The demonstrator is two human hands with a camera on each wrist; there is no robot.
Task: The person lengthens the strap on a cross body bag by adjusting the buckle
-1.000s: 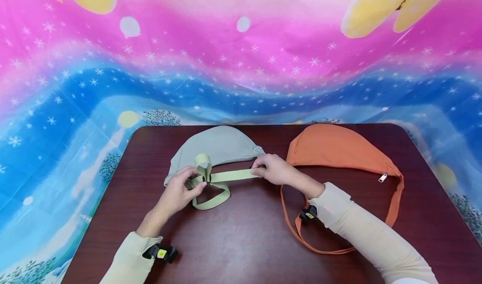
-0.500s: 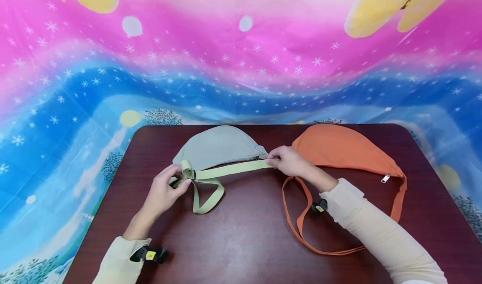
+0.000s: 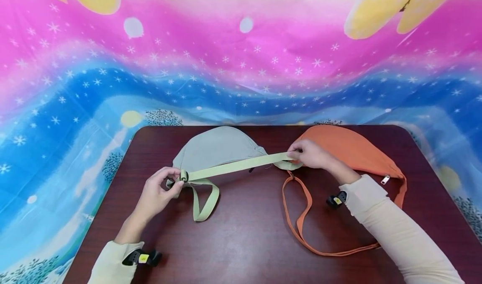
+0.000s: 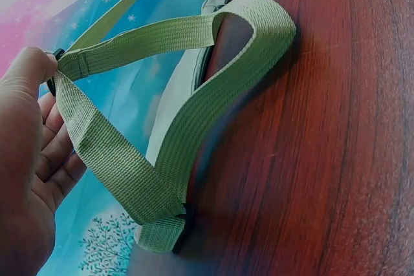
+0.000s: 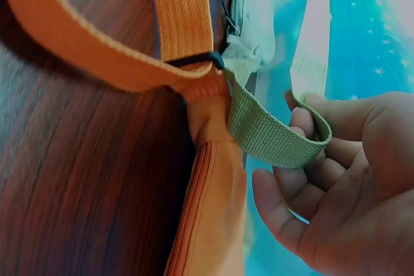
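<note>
A pale grey-green waist bag (image 3: 218,146) lies at the back of the table. Its light green webbing strap (image 3: 237,165) runs taut between the two hands. My left hand (image 3: 154,194) pinches the strap's black slider buckle (image 4: 53,84) between thumb and fingers; below it a strap loop (image 4: 220,108) hangs towards the table, passing through a second black buckle. My right hand (image 3: 314,154) pinches the strap near the bag's right end, and in the right wrist view the webbing (image 5: 278,137) bends round its fingers.
An orange waist bag (image 3: 339,146) lies at the back right, partly behind the right hand, its looped orange strap (image 3: 295,229) trailing forward under the right arm. A printed curtain (image 3: 241,66) hangs behind the dark wooden table (image 3: 233,242).
The right hand has moved right and away, drawing the strap out longer. The left hand has moved left with the buckle. The small upright strap loop at the buckle has shrunk away.
</note>
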